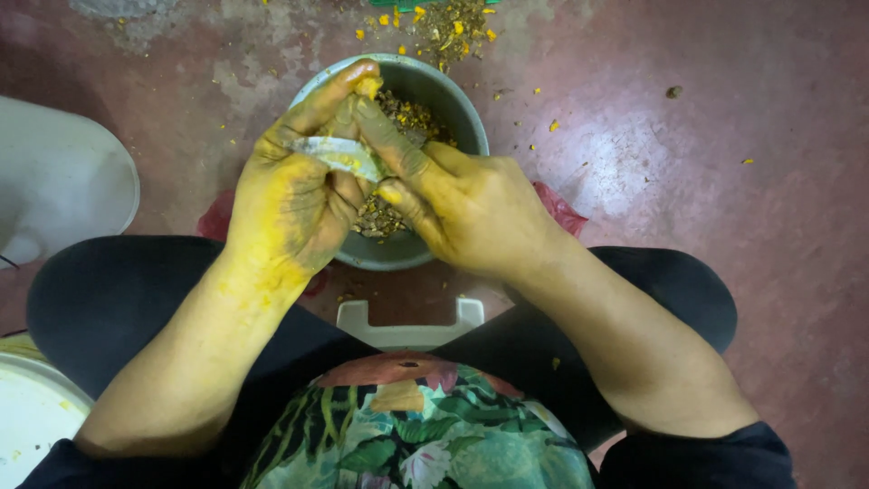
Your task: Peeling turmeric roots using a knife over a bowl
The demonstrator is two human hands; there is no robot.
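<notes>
Knife point(337, 154): pale blade, long axis lying left to right, directly above the grey bowl point(471, 127). Left hand point(290, 204) curled tight round it; right hand point(462, 204) pinches a small yellow piece point(368, 87) at the blade's far side, over the bowl's scraps.

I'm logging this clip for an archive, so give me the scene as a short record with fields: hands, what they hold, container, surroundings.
left hand: yellow-stained left hand, gripping the pale thin blade-like strip
right hand: right hand, fingers pinching a small yellow piece
container: round grey metal bowl of brown and yellow scraps, under both hands
surroundings: reddish floor with yellow crumbs; white plastic stool between the knees
</notes>
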